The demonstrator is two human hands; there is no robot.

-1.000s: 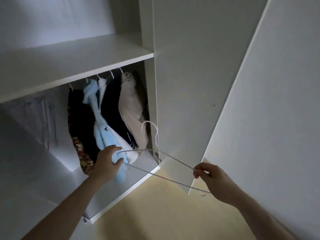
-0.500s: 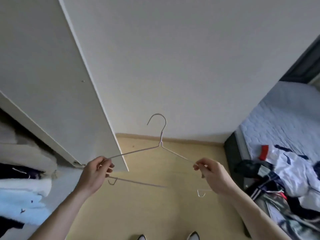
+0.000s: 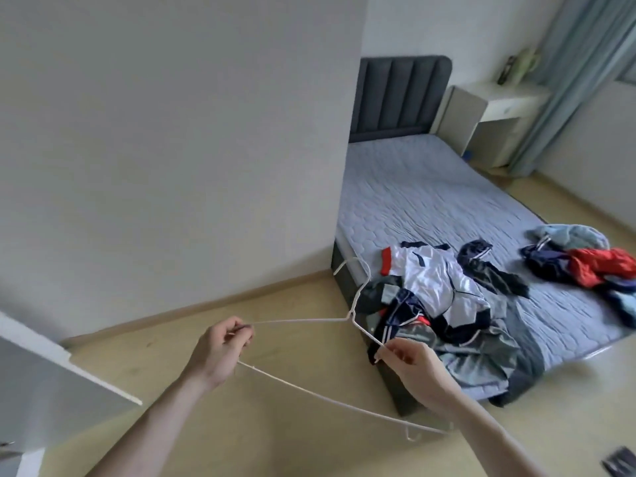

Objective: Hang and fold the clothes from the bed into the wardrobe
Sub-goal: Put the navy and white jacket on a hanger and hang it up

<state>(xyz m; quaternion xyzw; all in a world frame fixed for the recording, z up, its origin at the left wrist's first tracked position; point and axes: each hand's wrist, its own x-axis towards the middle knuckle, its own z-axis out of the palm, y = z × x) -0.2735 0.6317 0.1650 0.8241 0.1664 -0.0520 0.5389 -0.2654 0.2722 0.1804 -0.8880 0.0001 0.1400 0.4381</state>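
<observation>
You hold thin white wire hanger [image 3: 303, 321] spread between both hands, hook far, ready to take garment. Left hand [image 3: 220, 349] pinches left shoulder end; right hand [image 3: 409, 359] pinches right arm of wire. Crumpled clothes pile [image 3: 447, 304] lies on grey quilted bed [image 3: 430, 187], right, near edge. White wardrobe door [image 3: 51, 373] juts near left; beige floor [image 3: 275, 425] between.

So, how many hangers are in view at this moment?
1. The white wire hanger is held over the floor beside the bed: the left hand pinches one shoulder end, the right hand the other. The clothes may hide more.
</observation>
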